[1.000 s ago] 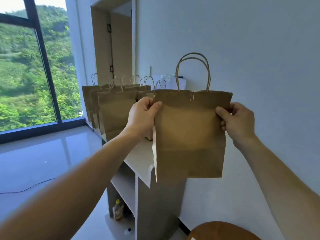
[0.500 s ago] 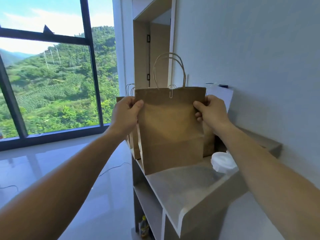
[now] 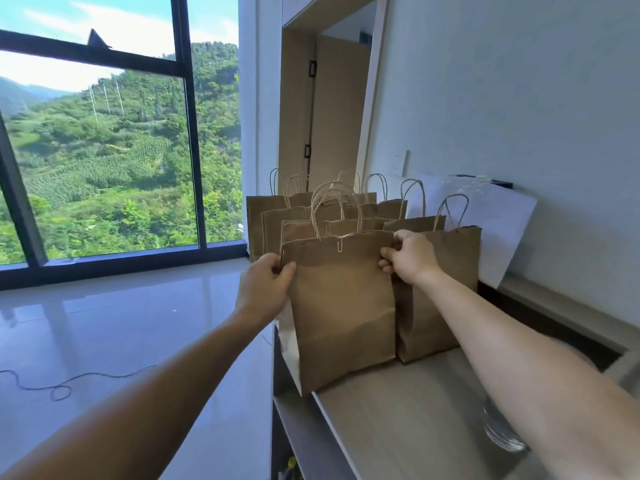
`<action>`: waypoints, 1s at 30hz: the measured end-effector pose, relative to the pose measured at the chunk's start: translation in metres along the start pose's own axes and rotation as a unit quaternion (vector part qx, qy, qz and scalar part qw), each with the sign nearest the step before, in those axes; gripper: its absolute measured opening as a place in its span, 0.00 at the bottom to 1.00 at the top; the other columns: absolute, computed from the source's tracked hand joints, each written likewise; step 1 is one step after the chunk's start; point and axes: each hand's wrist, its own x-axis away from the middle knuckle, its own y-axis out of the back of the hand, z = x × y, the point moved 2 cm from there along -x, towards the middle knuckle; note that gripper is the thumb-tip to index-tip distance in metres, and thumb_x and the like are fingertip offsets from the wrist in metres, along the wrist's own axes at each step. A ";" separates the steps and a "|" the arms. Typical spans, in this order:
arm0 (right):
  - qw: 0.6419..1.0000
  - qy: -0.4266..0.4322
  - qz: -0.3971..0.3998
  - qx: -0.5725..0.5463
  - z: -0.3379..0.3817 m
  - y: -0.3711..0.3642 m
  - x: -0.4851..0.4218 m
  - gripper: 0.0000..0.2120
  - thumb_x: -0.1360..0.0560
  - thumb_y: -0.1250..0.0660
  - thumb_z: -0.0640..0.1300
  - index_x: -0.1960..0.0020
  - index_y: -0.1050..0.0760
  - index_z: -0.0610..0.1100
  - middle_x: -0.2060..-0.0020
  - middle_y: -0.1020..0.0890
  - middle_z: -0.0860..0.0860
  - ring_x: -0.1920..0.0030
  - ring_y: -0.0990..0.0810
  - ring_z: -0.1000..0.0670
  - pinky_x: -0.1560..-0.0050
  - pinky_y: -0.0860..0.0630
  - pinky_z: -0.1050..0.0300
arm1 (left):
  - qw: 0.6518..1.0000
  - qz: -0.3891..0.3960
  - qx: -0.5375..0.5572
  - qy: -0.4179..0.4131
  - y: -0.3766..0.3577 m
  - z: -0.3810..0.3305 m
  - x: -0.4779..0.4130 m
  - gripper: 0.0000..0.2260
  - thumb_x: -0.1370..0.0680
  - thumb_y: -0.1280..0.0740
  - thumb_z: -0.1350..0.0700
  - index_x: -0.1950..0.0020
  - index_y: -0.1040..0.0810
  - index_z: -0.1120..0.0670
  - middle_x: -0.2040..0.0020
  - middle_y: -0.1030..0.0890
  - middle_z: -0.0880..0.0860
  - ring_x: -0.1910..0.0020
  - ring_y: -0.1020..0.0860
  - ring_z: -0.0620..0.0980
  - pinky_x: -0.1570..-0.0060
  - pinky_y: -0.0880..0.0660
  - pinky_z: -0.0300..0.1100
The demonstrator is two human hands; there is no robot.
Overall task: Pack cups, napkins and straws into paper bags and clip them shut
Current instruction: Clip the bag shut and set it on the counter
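The pale wooden tabletop runs along the wall. Brown paper bags stand on it in close rows, handles up. The front bag is at the left edge, touching its neighbour. Behind them a white sheet leans on the wall. A clear plastic item lies nearer, partly hidden.

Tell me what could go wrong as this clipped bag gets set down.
1. The held bag has its lower left corner at the edge of the shelf; released there, it might tip toward the floor.
2. Only one paper clip closes its top; the left hand and right hand pinching the upper corners could spread it open.
3. Crowding the neighbouring bag may topple it.
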 end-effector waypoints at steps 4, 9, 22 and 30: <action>0.999 0.015 -0.016 0.033 0.000 0.000 -0.010 0.12 0.25 0.33 0.31 0.50 0.26 0.47 0.62 0.18 0.47 0.68 0.15 0.52 0.62 0.18 0.55 | 0.999 0.045 0.017 -0.002 -0.013 0.015 -0.003 0.07 0.26 0.27 0.52 0.58 0.23 0.52 0.62 0.20 0.49 0.62 0.21 0.50 0.64 0.23 0.43; 0.995 0.047 0.011 0.084 0.003 0.005 -0.015 0.14 0.27 0.33 0.32 0.53 0.25 0.51 0.65 0.16 0.51 0.67 0.15 0.54 0.55 0.17 0.49 | 0.996 0.066 0.057 -0.002 -0.026 0.022 -0.003 0.05 0.26 0.27 0.52 0.54 0.21 0.49 0.60 0.17 0.47 0.59 0.18 0.48 0.64 0.22 0.40; 0.995 0.019 -0.044 0.087 -0.008 0.016 -0.003 0.09 0.26 0.31 0.36 0.54 0.23 0.50 0.60 0.16 0.52 0.58 0.15 0.50 0.48 0.19 0.49 | 0.995 0.086 0.055 -0.023 -0.044 0.021 -0.007 0.07 0.27 0.27 0.49 0.54 0.23 0.44 0.59 0.18 0.41 0.57 0.18 0.44 0.61 0.23 0.39; 0.987 0.039 -0.079 0.131 -0.008 0.019 0.030 0.25 0.25 0.28 0.45 0.30 0.30 0.46 0.35 0.24 0.50 0.45 0.20 0.50 0.40 0.25 0.55 | 0.944 -0.065 -0.225 -0.231 -0.036 -0.012 -0.005 0.51 0.35 0.24 0.43 0.22 0.53 0.45 0.25 0.44 0.51 0.28 0.41 0.55 0.32 0.39 0.56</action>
